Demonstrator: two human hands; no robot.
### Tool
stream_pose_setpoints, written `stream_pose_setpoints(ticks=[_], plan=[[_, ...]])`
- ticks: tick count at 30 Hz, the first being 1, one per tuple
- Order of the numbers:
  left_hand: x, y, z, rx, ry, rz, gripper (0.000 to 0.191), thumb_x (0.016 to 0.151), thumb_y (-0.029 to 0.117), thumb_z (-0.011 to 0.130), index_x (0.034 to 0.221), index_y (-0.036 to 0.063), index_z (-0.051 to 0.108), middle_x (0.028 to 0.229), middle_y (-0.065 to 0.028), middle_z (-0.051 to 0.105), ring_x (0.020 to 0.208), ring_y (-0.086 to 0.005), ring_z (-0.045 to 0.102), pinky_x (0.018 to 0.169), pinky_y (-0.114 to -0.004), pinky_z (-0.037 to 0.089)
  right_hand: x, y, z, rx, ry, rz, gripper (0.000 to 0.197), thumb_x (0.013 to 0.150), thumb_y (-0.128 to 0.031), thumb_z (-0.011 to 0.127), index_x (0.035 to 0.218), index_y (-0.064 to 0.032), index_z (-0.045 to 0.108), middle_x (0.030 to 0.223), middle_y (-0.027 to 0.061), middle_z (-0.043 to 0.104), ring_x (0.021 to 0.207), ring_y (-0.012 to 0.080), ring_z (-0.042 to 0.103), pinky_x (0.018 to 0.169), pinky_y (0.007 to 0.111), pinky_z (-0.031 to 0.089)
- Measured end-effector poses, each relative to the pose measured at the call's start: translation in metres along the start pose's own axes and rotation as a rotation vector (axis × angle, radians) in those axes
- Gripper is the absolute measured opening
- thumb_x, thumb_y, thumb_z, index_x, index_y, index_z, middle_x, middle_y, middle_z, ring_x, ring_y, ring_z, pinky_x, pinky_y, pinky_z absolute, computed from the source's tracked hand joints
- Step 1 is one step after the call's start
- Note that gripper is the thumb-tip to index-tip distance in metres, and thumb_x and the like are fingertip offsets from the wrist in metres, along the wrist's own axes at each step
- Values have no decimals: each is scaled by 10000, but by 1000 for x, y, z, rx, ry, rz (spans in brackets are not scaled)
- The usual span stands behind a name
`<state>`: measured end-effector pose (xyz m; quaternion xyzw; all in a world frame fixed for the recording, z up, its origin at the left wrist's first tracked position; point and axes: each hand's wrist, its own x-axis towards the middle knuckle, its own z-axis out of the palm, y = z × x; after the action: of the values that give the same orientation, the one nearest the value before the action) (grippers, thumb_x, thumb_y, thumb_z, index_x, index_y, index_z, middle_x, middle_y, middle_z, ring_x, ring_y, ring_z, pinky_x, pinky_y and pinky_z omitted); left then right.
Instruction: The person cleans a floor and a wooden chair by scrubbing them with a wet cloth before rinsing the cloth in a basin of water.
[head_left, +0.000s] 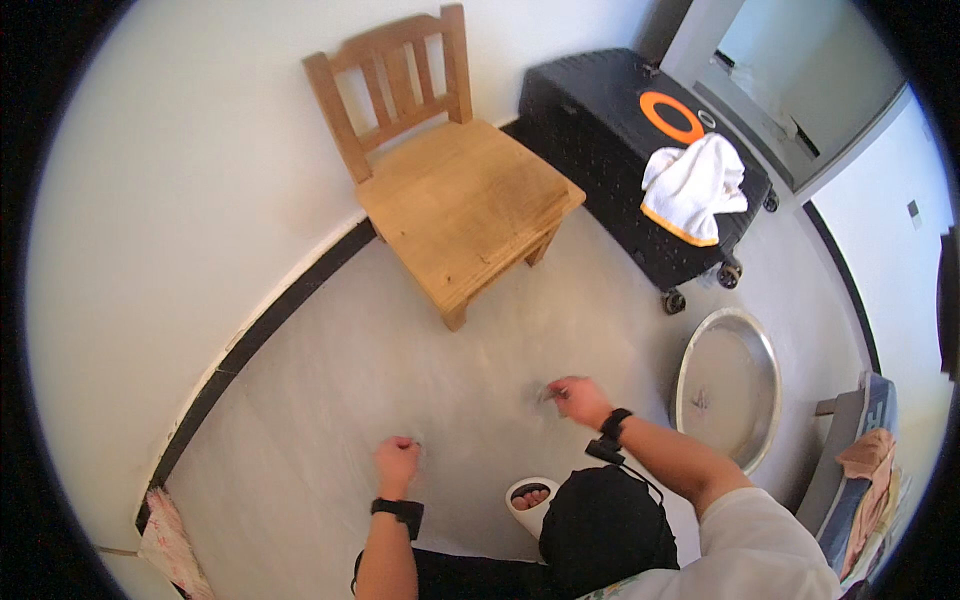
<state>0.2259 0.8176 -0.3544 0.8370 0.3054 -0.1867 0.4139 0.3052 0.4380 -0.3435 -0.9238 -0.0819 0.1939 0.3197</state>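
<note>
Both of my hands are held out over the grey floor (315, 390). The fingers of my left hand (396, 461) are curled in, and whether they hold anything is hidden. Farther out and to the right, my right hand (576, 401) has its fingertips drawn together. A small greyish blur shows at those fingertips, too smeared to name. Dark bands with small boxes sit on both wrists. Just right of my right forearm stands a round metal basin (766, 352). A small pinkish patch shows inside the basin, perhaps a reflection.
Ahead stands a wooden chair (465, 202) by the wall. Beside it lies a black suitcase (600, 157) on wheels, bearing an orange ring (646, 105) and a white towel (690, 187) with an orange edge. A bed-like edge with cloths (866, 457) is at right. My white slipper (536, 517) is below.
</note>
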Motion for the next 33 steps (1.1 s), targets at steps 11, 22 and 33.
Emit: stream_pose_setpoints(ticks=[11, 22, 33], plan=[[-53, 177, -220, -1057, 143, 290, 119, 903, 129, 650, 971, 50, 593, 938, -47, 643, 840, -163, 648, 699, -316, 567, 7, -187, -356, 643, 559, 41, 353, 857, -185, 702, 1166, -24, 646, 959, 17, 677, 819, 106, 631, 706, 279, 522], [-84, 326, -212, -821, 169, 380, 96, 996, 137, 483, 998, 43, 462, 937, -77, 599, 793, -184, 640, 701, -395, 613, 134, -178, -302, 326, 750, -61, 322, 836, -203, 656, 1108, -32, 688, 919, 157, 712, 822, 263, 688, 740, 356, 532], [-72, 349, -172, 288, 227, 277, 110, 909, 93, 573, 990, 22, 553, 655, -164, 626, 589, -321, 636, 566, -402, 476, 227, -138, -212, -178, 636, 86, 217, 861, -128, 592, 1019, -37, 711, 934, 187, 654, 901, 374, 623, 805, 440, 513]])
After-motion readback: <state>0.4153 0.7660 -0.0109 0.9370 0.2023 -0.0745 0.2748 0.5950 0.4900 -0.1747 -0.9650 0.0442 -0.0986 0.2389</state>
